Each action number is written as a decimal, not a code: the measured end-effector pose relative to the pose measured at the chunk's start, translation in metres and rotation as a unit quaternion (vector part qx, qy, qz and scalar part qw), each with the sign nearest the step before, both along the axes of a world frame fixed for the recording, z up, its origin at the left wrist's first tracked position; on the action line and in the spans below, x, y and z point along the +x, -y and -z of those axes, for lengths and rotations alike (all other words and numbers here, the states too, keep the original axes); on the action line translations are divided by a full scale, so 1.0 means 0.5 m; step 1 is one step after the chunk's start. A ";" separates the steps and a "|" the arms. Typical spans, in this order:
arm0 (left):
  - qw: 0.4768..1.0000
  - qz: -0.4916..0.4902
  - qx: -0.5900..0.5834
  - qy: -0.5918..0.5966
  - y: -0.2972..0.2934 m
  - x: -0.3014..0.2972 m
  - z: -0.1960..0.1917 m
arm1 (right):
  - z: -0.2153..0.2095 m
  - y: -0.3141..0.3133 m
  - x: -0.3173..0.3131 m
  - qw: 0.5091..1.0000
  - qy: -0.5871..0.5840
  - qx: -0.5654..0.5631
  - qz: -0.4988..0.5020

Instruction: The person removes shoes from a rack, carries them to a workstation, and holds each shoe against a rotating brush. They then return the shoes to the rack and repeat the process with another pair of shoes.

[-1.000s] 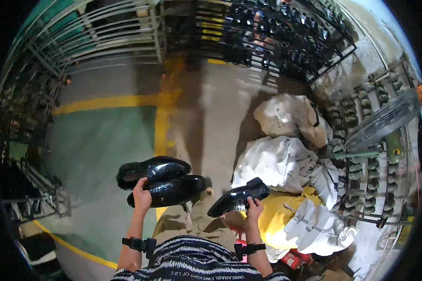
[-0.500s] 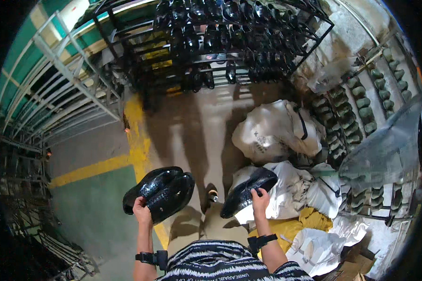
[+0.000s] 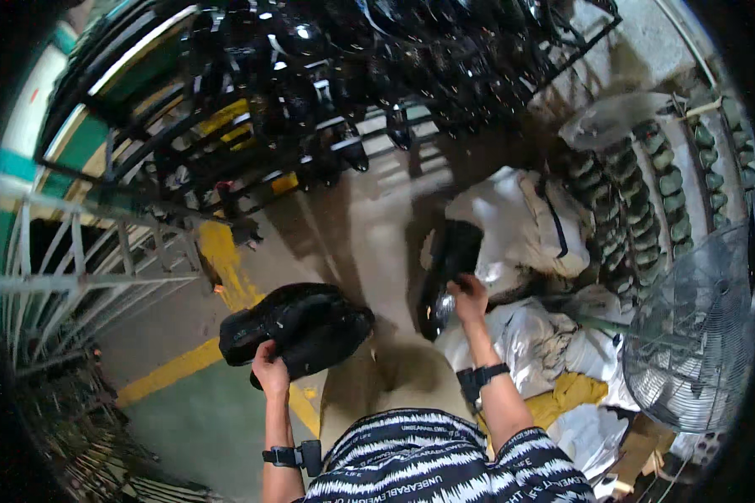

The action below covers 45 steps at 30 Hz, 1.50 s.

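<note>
Two black shoes [image 3: 310, 329] lie side by side in the grip of my left hand [image 3: 270, 369], its fingers closed on their near edge. They hang in front of my legs, over the yellow floor line. My right hand [image 3: 470, 298] is closed on a single black shoe [image 3: 461, 248], held by its side and tilted with one end up. That shoe is in front of the large white sack [image 3: 516, 220]. Motion blurs some of the fingers and the shoes' details.
A dark metal rack [image 3: 310, 138] packed with shiny black shoes stands ahead. Pale metal frames [image 3: 84, 285] are at left. White bags [image 3: 520, 339], yellow cloth [image 3: 566, 401] and a large fan [image 3: 688, 339] crowd the right, below rows of greenish rounded pieces [image 3: 671, 180].
My view has turned and come closer to the shoe rack. My right hand has raised its shoe forward, tipping it more upright. The left hand still holds its two shoes.
</note>
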<state>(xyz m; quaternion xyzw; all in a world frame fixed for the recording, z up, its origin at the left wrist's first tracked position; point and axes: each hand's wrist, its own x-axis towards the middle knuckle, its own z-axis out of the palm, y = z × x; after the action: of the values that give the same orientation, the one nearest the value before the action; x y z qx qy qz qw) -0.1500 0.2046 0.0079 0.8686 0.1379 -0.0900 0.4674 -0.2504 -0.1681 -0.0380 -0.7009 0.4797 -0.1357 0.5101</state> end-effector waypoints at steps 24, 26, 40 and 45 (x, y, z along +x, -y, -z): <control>0.897 0.434 -0.088 -0.002 0.591 0.334 0.038 | -0.283 0.163 0.299 0.822 -0.029 -0.338 -0.457; 0.895 0.430 -0.120 0.009 0.645 0.342 0.019 | -0.285 0.141 0.304 0.810 -0.072 -0.333 -0.478; 0.840 0.523 -0.054 0.132 0.633 0.339 0.153 | -0.287 0.128 0.321 0.846 -0.125 -0.308 -0.417; 0.830 0.549 -0.008 0.100 0.607 0.314 0.220 | -0.293 0.123 0.338 0.809 -0.154 -0.333 -0.459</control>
<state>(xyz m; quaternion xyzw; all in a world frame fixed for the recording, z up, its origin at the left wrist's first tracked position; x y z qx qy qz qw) 0.0067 -0.0989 -0.1023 0.8018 -0.4093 -0.2457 0.3595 -0.0813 -0.2298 0.1084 -0.9781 0.0995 0.0724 0.1681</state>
